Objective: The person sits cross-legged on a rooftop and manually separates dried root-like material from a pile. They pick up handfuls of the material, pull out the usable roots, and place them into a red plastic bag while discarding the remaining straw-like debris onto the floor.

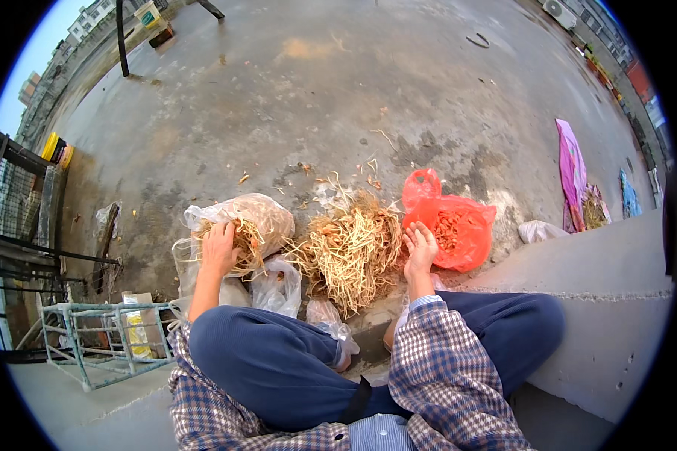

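My left hand (219, 248) grips a bunch of dried stalks (249, 243) at the mouth of a clear plastic bag (268, 217); its fingertips are partly buried. Between my hands a tangled heap of pale dried stalks with roots (352, 253) lies on the ground, a few brownish bulbs among it. My right hand (420, 248) is turned palm up, fingers loosely curled and nothing visible in it, at the left edge of a red plastic bag (474, 222). Small reddish-brown bulbs or pieces (447, 230) lie inside that bag.
Crumpled clear bags (279, 284) lie before my left knee. A pale green metal frame (104, 338) stands at left, a concrete ledge (587, 265) at right. Wet concrete floor (316, 113) stretches ahead, with scattered scraps, a pink cloth (571, 169) and a yellow-and-black bucket (58, 151).
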